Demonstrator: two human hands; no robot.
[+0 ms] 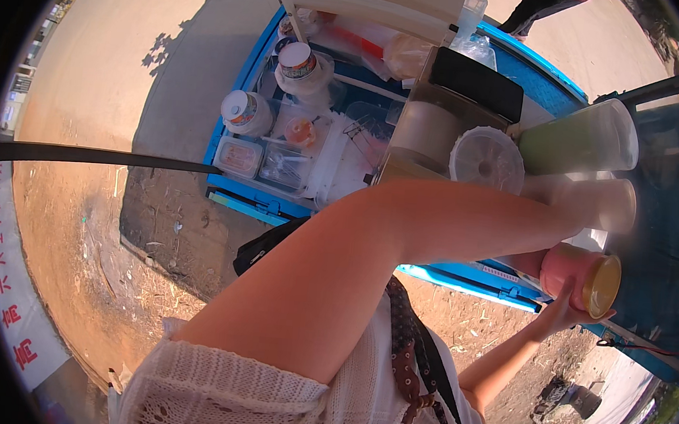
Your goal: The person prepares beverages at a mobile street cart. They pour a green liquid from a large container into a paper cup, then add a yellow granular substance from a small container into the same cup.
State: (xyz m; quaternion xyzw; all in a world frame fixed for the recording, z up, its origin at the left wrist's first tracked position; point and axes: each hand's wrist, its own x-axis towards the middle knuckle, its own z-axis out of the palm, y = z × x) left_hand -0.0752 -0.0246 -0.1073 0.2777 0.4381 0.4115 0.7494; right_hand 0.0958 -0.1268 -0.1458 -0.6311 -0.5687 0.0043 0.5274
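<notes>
My left arm reaches across to the right, and its wrist ends beside a translucent beige tub [615, 205]; the left hand is hidden or blurred there, so I cannot tell its grip. My right hand [571, 309] is around the lower side of a pink jar with a gold lid [601, 286]. Beyond my left wrist stands a tall translucent container with green contents [578, 138]. A clear round plastic lid or tub [487, 159] lies above my left forearm, next to a roll-like translucent cylinder [424, 134].
A blue cart edge [239, 195] runs around the goods. On it are lidded white tubs [241, 108], a clear food box [238, 157], wrapped plastic bags [410, 56] and a black flat case [476, 85]. A dark pole [110, 159] crosses at left. A person's dark-clad leg [531, 12] shows at top right.
</notes>
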